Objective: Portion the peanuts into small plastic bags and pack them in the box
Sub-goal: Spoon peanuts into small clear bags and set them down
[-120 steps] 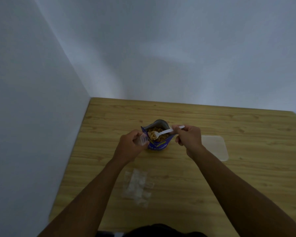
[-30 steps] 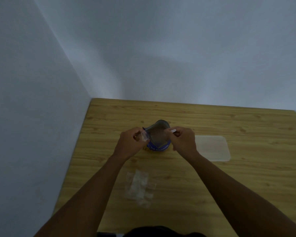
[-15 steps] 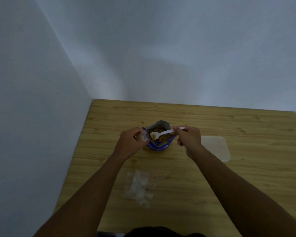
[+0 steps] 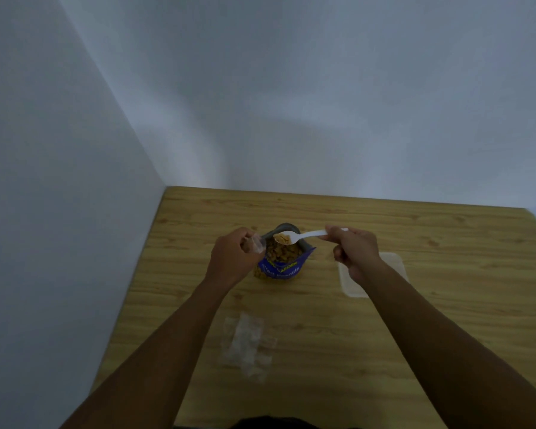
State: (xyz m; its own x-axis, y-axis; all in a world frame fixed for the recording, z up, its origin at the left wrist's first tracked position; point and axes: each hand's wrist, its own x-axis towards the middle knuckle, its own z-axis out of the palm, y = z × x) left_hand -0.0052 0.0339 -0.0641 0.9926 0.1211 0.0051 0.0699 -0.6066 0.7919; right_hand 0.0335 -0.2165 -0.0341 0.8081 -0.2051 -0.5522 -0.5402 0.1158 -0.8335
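A blue bag of peanuts (image 4: 280,260) stood open on the wooden tabletop (image 4: 415,320), with its mouth facing up and the nuts showing inside. The right hand (image 4: 355,250) had its grip closed on the handle of a white plastic spoon (image 4: 300,236). The spoon lay almost flat, with its long side running left to right. Its bowl pointed left and hung over the open bag with a small heap of peanuts in it. The left hand (image 4: 232,258) was just left of the bag, with its grip closed on a small clear bag (image 4: 256,244). The open end of that little bag pointed right, toward the spoon, and was near the spoon's bowl but not touching it. A pale plastic box (image 4: 393,267) lay on the tabletop to the right, partly hidden by the right wrist. A pile of empty clear bags (image 4: 246,346) lay on the tabletop closer to the person, between the two arms.
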